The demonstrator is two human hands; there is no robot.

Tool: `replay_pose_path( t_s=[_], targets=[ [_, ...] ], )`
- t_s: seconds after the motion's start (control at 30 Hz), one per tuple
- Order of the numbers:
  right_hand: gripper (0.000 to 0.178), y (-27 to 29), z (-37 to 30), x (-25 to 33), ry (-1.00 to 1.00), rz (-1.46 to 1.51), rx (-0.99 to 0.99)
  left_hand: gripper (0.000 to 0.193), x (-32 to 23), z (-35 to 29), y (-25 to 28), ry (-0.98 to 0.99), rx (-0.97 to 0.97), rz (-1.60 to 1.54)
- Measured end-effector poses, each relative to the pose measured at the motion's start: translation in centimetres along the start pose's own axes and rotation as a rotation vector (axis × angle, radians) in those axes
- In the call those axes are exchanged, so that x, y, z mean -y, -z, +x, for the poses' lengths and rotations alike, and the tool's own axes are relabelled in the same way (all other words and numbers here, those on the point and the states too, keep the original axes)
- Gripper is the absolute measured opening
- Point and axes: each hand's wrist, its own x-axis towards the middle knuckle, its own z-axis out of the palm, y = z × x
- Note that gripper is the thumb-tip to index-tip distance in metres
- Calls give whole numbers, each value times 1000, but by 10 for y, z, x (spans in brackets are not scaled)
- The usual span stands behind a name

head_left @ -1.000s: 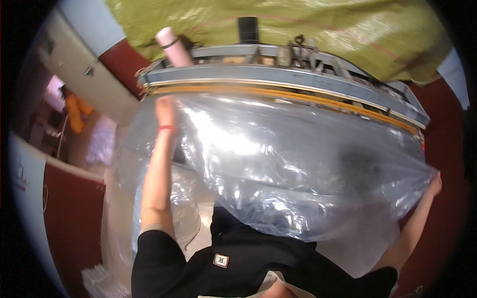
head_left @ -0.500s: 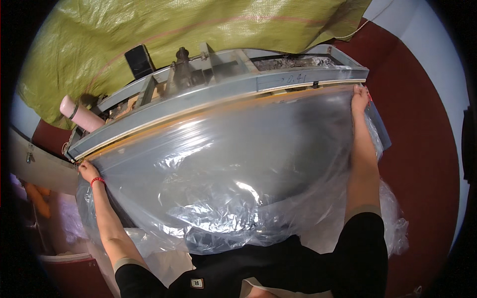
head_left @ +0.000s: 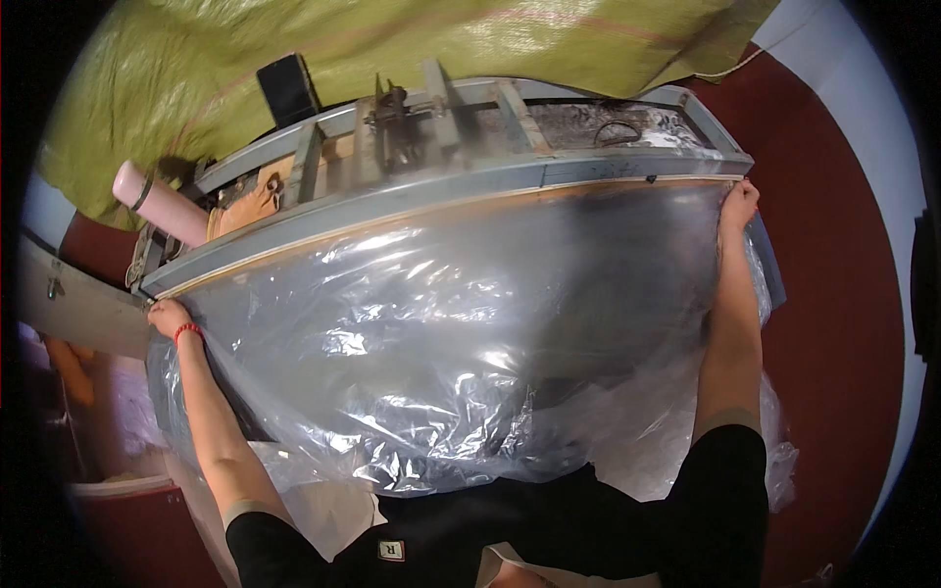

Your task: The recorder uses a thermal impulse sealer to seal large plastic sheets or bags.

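Note:
A wide sheet of clear plastic film (head_left: 441,323) stretches between my two hands, wrinkled and shiny toward my body. Its far edge lies along the front of a long grey metal frame (head_left: 431,191), beside a pale strip. My left hand (head_left: 170,316), with a red bead bracelet at the wrist, is closed on the film's left corner at the frame's left end. My right hand (head_left: 740,204) pinches the right corner just below the frame's right end. Both arms reach out straight.
A pink bottle (head_left: 162,206) leans at the frame's left end. Behind the frame stands a dark phone (head_left: 287,90) against a yellow-green woven tarp (head_left: 392,39). Metal crossbars and a blurred mechanism (head_left: 392,122) sit within the frame. Red floor (head_left: 833,294) runs along the right.
The frame appears lower right and larger at its right end as the view shifts. My right hand has moved slightly right, my left slightly up and left; both still grip the film.

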Motion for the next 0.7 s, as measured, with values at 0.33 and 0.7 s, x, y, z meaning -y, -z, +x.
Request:
replay_pose_path(
  t_s=[0.33, 0.7],
  targets=[
    [24, 19, -8, 4, 9, 100, 190, 55, -8, 26, 61, 451, 837, -375],
    [34, 245, 0, 13, -94, -739, -113, 28, -137, -118, 204, -30, 1222, -547]
  ],
)
